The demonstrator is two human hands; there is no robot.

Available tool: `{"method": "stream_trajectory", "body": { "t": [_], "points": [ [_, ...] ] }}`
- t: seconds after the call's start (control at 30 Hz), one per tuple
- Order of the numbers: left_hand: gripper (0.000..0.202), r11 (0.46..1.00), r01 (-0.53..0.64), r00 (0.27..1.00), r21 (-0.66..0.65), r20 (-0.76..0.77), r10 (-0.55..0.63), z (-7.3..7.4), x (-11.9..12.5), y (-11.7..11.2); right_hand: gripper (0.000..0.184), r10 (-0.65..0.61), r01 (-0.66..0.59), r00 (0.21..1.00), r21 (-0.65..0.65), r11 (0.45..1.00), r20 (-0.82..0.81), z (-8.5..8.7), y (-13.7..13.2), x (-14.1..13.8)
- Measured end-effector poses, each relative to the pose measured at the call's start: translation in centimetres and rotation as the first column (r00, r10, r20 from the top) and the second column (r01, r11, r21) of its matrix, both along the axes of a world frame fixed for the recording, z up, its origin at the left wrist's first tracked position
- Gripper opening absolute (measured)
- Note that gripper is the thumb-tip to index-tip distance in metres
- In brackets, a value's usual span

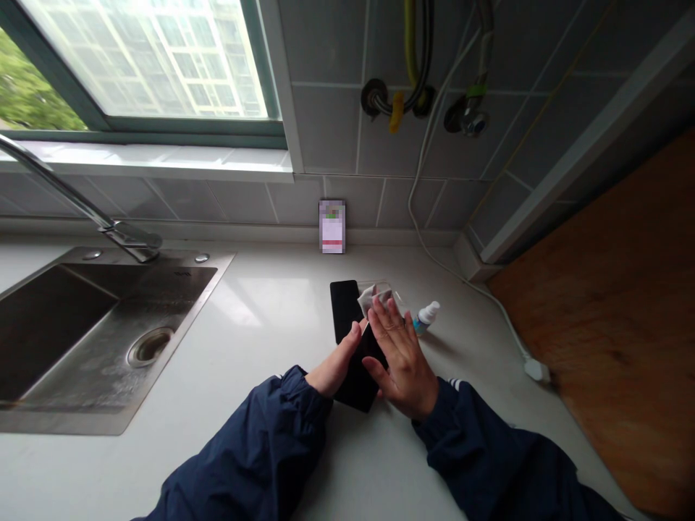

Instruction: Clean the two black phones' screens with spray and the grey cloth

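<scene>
My left hand point(332, 367) is closed round the side of a black phone-like slab point(354, 383), which is tilted above the counter. Across its upper part my right hand point(405, 365) lies with fingers stretched out, pressing a pale grey cloth point(367, 297) to it. The cloth's edge sticks out past the fingertips; the rest is hidden. Behind the hands, a second black flat slab point(343, 304) lies on the counter, partly covered by the hands. A small spray bottle point(426, 317) with a white cap and blue label stands just right of my right hand.
On the left a steel sink point(120, 423) with a faucet point(130, 239) is set into the white counter point(260, 333). A lit phone point(332, 228) leans on the tiled wall. A white cable point(415, 206) runs down to a plug point(536, 369) beside a wooden panel point(613, 325).
</scene>
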State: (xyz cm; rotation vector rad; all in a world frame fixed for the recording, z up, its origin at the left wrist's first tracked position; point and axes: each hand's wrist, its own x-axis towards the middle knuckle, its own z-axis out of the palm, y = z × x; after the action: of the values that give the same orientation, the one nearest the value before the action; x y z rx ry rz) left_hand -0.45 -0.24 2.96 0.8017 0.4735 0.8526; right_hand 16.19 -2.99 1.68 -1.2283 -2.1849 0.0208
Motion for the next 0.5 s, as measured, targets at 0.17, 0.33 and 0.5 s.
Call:
{"method": "stream_trajectory", "body": {
  "t": [0.17,0.33,0.5],
  "points": [
    [0.074,0.998,-0.061,0.997,-0.003,-0.047,0.060,0.0,0.0,0.6,0.075,0.111,-0.109,0.992,-0.034,0.993,0.058,0.3,-0.4,-0.4],
    [0.080,0.966,-0.028,0.996,-0.257,0.072,0.048,-0.2,-0.5,1.0,0.075,0.217,-0.211,0.970,-0.058,0.976,0.107,0.3,-0.8,-0.8],
    [0.079,0.923,-0.109,0.977,-0.369,0.130,0.167,0.4,-0.9,1.4,0.072,0.284,-0.272,0.949,-0.103,0.957,0.134,0.4,-1.0,-1.0]
  ]
}}
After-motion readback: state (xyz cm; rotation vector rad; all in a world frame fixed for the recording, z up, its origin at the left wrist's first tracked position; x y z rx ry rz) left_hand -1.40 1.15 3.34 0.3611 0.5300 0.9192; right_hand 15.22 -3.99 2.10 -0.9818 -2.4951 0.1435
